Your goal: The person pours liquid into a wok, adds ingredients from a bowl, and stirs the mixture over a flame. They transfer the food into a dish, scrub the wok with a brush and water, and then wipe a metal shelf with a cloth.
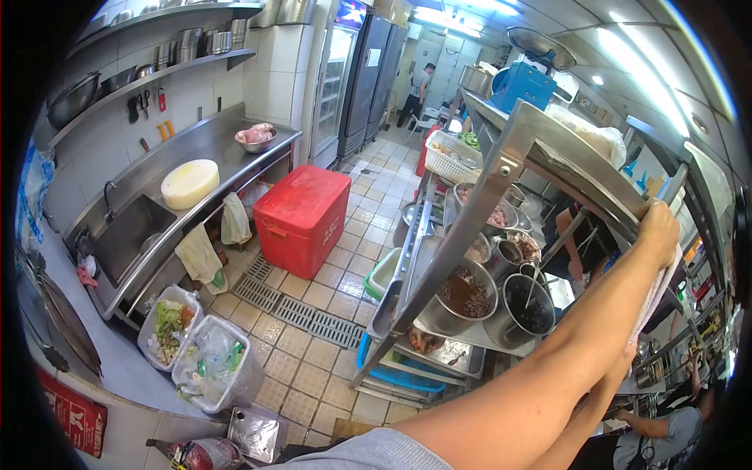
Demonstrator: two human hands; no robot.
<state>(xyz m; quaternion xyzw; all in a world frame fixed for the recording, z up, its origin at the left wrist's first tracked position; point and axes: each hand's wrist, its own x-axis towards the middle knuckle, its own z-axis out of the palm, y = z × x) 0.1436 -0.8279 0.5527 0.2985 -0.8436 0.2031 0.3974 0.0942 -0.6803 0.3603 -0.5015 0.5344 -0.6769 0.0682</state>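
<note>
My left hand is closed at the upper right end of a steel rack, its fingers bent at the metal edge; what they grip is unclear. A pale cloth hangs just below its wrist. My other forearm runs beneath the left one, and my right hand is hidden behind that arm and the cloth. Under the rack's top stand a steel pot of dark reddish food, a pot of dark liquid with a utensil in it, and a bowl of meat.
A red cooler stands on the tiled floor. At left, a steel counter bears a round pale block and a meat bowl. Waste bins stand below. One person is far back; others are at right.
</note>
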